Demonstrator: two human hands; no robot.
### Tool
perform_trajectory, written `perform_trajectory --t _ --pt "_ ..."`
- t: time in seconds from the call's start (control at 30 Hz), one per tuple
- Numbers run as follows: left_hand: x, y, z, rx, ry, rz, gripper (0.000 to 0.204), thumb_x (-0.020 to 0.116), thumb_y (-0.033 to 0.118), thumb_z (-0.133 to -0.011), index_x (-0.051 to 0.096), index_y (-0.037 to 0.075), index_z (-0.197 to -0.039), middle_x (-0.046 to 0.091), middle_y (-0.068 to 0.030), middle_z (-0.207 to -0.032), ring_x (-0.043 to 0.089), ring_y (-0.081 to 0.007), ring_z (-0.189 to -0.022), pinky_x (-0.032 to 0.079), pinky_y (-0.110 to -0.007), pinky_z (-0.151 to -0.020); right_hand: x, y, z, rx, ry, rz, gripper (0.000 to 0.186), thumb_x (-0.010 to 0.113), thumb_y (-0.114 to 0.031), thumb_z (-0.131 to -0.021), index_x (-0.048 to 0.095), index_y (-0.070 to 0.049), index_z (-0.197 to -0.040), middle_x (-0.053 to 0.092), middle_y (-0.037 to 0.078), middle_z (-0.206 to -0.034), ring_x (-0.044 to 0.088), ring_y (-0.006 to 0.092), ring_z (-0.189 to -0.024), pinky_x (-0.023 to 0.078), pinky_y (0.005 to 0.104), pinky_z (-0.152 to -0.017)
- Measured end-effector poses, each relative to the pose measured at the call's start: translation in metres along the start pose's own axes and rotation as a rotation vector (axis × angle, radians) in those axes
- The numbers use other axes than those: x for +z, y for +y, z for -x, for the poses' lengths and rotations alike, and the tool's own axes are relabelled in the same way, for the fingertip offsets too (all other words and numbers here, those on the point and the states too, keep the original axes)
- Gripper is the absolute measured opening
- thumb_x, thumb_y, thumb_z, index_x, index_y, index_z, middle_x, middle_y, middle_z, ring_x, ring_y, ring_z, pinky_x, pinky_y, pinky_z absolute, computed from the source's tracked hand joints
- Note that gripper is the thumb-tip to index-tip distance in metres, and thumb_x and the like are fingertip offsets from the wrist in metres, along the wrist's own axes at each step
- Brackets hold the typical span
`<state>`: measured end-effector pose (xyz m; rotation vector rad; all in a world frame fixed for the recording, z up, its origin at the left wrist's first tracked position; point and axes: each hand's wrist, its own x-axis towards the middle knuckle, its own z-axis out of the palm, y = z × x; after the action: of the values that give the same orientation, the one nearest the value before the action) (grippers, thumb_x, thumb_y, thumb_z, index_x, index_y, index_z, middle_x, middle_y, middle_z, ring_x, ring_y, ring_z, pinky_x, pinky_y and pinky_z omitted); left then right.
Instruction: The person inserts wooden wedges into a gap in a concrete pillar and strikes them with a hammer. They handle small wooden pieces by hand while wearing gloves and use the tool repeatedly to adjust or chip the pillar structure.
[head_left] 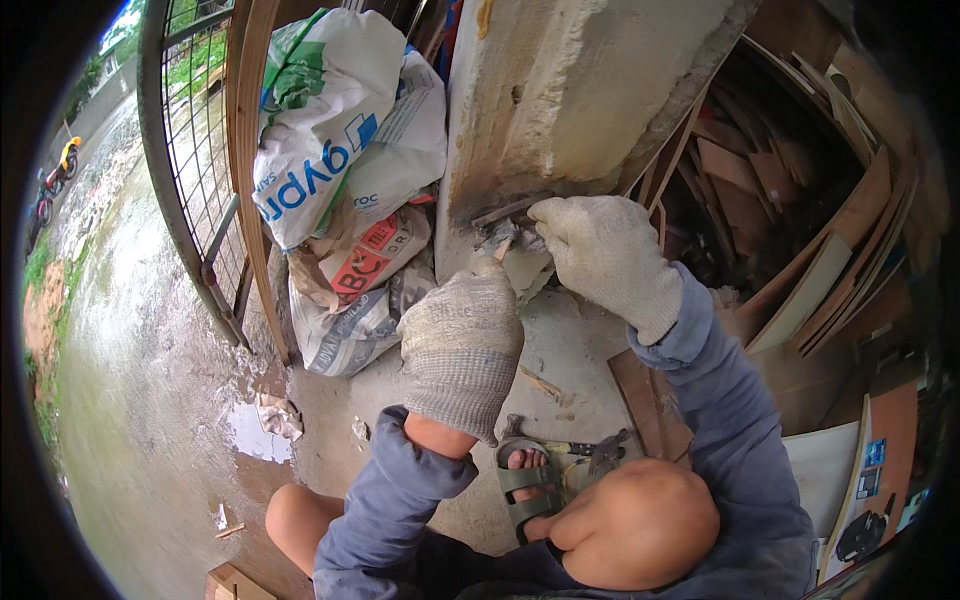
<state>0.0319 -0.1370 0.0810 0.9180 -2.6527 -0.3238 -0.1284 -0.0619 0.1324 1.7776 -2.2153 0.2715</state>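
Note:
My left hand, in a pale knitted work glove, is in front of the pillar's foot. Its fingers look closed, but the back of the hand hides most of them. A thin light-brown tip shows just past them, beside a crumpled grey lump. To the right, my gloved right hand has its fingers curled in a pinch. What sits between them is too small to make out. A dark flat strip lies against the pillar's base, close to the right fingertips. Below the hands is a pale chunk.
A rough concrete pillar rises ahead. Stuffed white sacks lean on its left, beside a wire-mesh gate. Wooden boards and offcuts are stacked on the right. A hammer-like tool lies by my sandalled foot.

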Motion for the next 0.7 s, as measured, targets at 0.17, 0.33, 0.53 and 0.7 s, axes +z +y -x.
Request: perform_trajectory --t 0.17,0.33,0.53,0.7 --pt "-0.004 -0.003 -0.002 0.024 0.031 -0.007 0.034 0.058 0.013 -0.089 0.066 0.014 -0.122 0.069 -0.0164 -0.094 0.072 -0.0340 -0.086 0.056 -0.047 -0.070 -0.005 0.003 -0.026 -0.044 -0.163 0.160 0.015 0.062 -0.015 -0.084 0.073 -0.006 -0.085 0.069 0.020 -0.077 0.071 0.0391 -0.080 0.056 0.0494 -0.074" --pt "-0.008 -0.018 -0.002 0.023 0.030 -0.041 0.036 0.059 0.012 -0.088 0.067 0.017 -0.123 0.068 -0.0154 -0.094 0.072 -0.0332 -0.086 0.056 -0.047 -0.071 -0.026 -0.005 -0.018 0.050 -0.145 0.134 0.015 0.063 -0.015 -0.086 0.073 -0.004 -0.089 0.071 0.020 -0.081 0.072 0.0379 -0.079 0.057 0.0477 -0.073" --pt "-0.006 -0.022 -0.004 0.024 0.015 -0.019 0.038 0.060 0.012 -0.088 0.067 0.018 -0.125 0.067 -0.0163 -0.094 0.071 -0.0336 -0.088 0.056 -0.047 -0.072 0.005 -0.004 0.008 0.067 0.047 0.014 0.013 0.062 -0.011 -0.082 0.067 -0.003 -0.091 0.071 0.018 -0.079 0.072 0.0370 -0.077 0.057 0.0480 -0.070" --pt "-0.007 -0.026 -0.003 0.039 0.034 -0.071 0.042 0.062 0.011 -0.087 0.066 0.020 -0.128 0.066 -0.0166 -0.096 0.070 -0.0341 -0.089 0.056 -0.046 -0.072 0.003 -0.012 0.003 -0.035 -0.153 0.117 0.014 0.062 -0.011 -0.082 0.068 -0.003 -0.093 0.072 0.018 -0.088 0.073 0.0356 -0.086 0.058 0.0481 -0.075"
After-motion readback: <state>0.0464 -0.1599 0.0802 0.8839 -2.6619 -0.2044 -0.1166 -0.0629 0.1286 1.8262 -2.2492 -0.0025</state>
